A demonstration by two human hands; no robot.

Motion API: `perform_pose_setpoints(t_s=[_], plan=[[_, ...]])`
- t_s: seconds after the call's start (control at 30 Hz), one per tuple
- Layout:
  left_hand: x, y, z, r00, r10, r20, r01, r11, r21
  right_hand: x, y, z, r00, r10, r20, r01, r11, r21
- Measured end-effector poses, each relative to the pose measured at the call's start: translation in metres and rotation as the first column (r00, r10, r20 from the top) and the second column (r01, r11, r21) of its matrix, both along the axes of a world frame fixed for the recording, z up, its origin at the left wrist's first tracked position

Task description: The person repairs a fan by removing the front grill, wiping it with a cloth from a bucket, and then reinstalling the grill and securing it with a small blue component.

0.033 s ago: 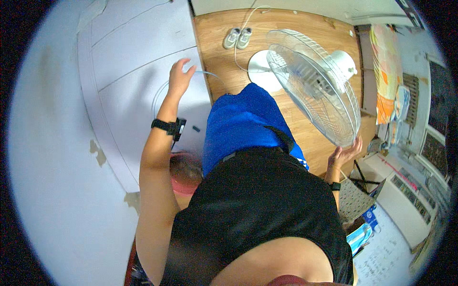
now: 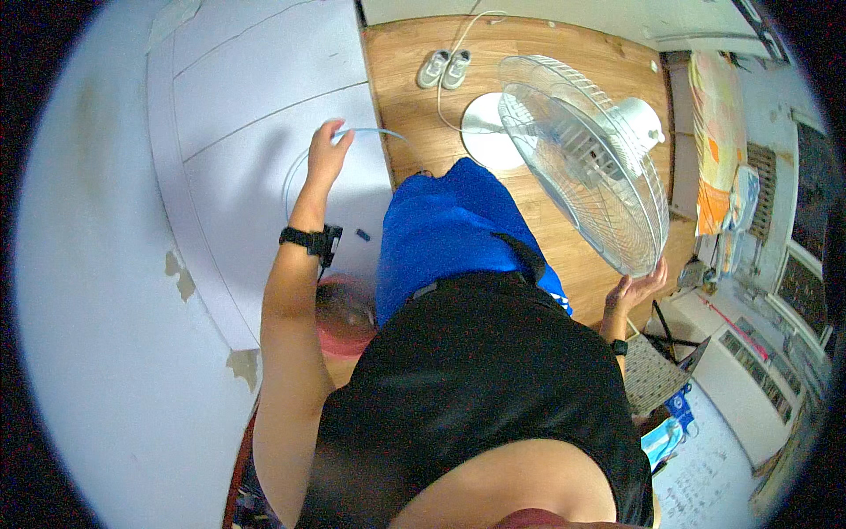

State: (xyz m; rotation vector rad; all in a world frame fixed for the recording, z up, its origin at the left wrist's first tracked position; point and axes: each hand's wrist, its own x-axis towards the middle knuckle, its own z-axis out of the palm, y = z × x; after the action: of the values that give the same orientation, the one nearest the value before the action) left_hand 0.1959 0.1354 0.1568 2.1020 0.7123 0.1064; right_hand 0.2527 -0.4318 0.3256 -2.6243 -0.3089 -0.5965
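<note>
My left hand (image 2: 328, 152) pinches a thin pale-blue ring (image 2: 379, 132) between thumb and fingers, over a pale panelled surface. Part of the ring curves down beside my forearm, and the rest is hidden. On the right a white electric fan (image 2: 582, 167) stands on its round base, its wire guard rising towards me. At the near lower edge of that guard my right hand (image 2: 641, 286) grips the rim, fingertips against it and thumb apart. Behind the wires the fan's centre shows only dimly.
White shoes (image 2: 445, 69) stand on the wooden floor (image 2: 397, 62) beside the fan's cord. A small dark object (image 2: 363, 235) lies on the pale surface. Near my left elbow is a red-rimmed round container (image 2: 344, 339). A patterned seat (image 2: 656, 361) stands beyond my right wrist.
My left fingers have closed on the pale-blue ring, where before they were spread beside it. My right hand stays at the fan's rim.
</note>
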Motion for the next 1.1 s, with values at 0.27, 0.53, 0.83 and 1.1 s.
perform_pose_setpoints(t_s=[0.27,0.53,0.83,1.1], plan=[[-0.142,-0.047,-0.050,0.906,0.156,-0.393,-0.208,0.974,-0.094,-0.008,-0.029,-0.033,0.980,0.079,-0.181,-0.052,0.987,0.149],[-0.143,-0.101,-0.109,0.916,0.041,-0.398,-0.137,0.967,-0.216,-0.024,-0.074,-0.047,0.958,0.089,-0.271,-0.057,0.990,0.126],[-0.091,-0.087,-0.168,0.872,-0.040,-0.488,-0.019,0.993,-0.116,-0.067,-0.125,-0.091,0.807,-0.327,-0.492,0.187,0.931,-0.312],[0.033,-0.017,-0.187,0.771,0.240,-0.590,-0.080,0.956,0.283,-0.078,-0.192,-0.119,0.847,-0.361,-0.389,0.020,0.754,-0.656]])
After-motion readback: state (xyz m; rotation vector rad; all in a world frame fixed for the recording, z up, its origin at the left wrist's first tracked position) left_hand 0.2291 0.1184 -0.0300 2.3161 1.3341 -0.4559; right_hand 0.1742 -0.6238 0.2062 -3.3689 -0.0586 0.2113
